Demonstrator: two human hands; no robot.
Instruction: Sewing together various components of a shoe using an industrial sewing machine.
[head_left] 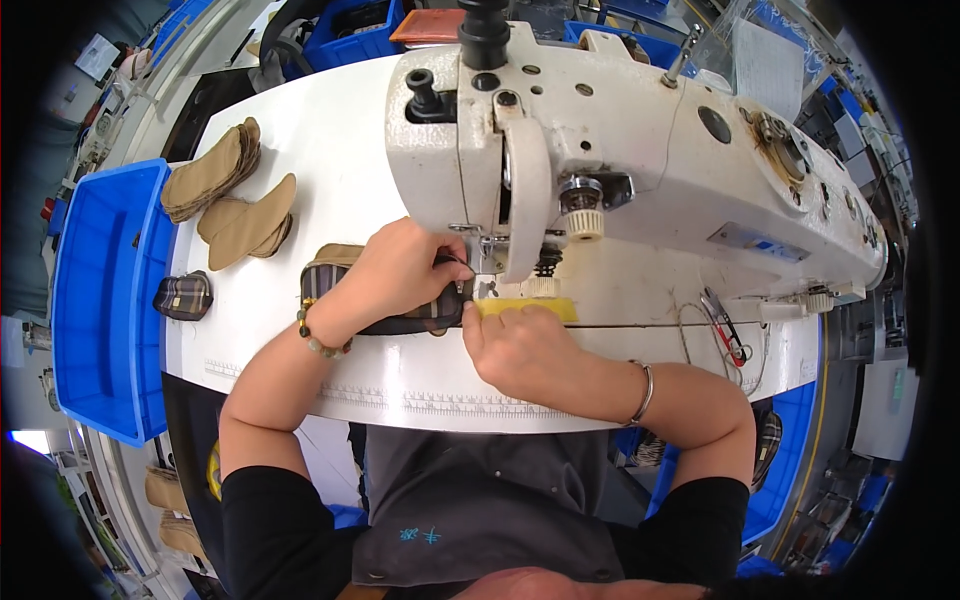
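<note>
A dark plaid fabric piece with black edging and a tan layer lies under the sewing machine's head. My left hand reaches over it, thumb and fingers pinching its black edge close beside the presser foot. My right hand is curled at the right end of the piece, a fingertip against its edge; its grip is partly hidden. Just behind its knuckles lies a yellow strip on the machine bed. The white sewing machine rises in front of both hands.
Tan sole-shaped pieces lie stacked at the left of the white table. A small plaid pouch sits by a blue bin at the left edge. Red-handled thread snips lie at the right. A ruler scale runs along the front.
</note>
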